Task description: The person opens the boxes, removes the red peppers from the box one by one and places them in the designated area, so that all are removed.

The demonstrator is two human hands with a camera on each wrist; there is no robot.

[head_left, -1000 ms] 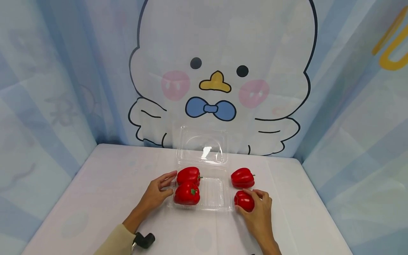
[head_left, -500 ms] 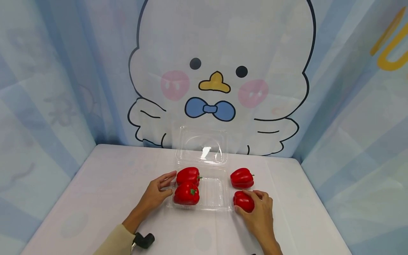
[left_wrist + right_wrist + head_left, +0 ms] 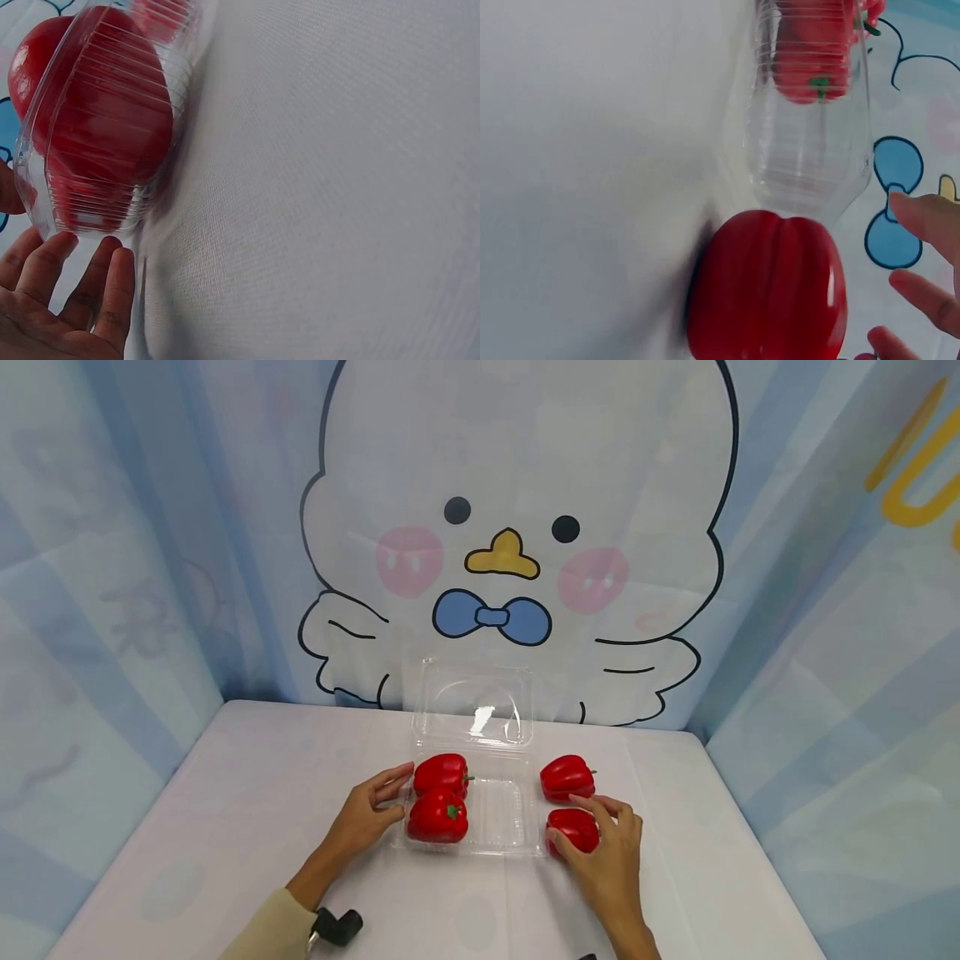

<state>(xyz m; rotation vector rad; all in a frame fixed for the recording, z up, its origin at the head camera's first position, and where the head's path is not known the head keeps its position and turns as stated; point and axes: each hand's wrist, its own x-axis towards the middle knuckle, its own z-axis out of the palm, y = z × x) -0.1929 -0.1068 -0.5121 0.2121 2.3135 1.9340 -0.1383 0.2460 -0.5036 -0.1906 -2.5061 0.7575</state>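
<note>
A clear plastic clamshell container (image 3: 501, 817) lies with its lid (image 3: 474, 693) raised at the back. Two red bell peppers sit in its left half, a rear one (image 3: 439, 774) and a front one (image 3: 437, 817) with a green stem. My left hand (image 3: 362, 820) is at the container's left side; in the left wrist view its extended fingers (image 3: 112, 300) reach the ribbed wall. Right of the container, my right hand (image 3: 611, 856) is spread around a third bell pepper (image 3: 573, 828). In the right wrist view, raised fingertips show apart from that pepper (image 3: 765, 289).
Another red bell pepper (image 3: 566, 778) lies just behind the right hand's one. A white cloth (image 3: 262, 777) covers the table. Behind stands a curtain (image 3: 637, 460) with a cartoon bird. Part of a black device (image 3: 339, 927) shows by the left wrist.
My right hand's fingers have spread wider over the front pepper, the index finger lifting toward the pepper behind. The left hand and the container have stayed put; the view has shifted slightly.
</note>
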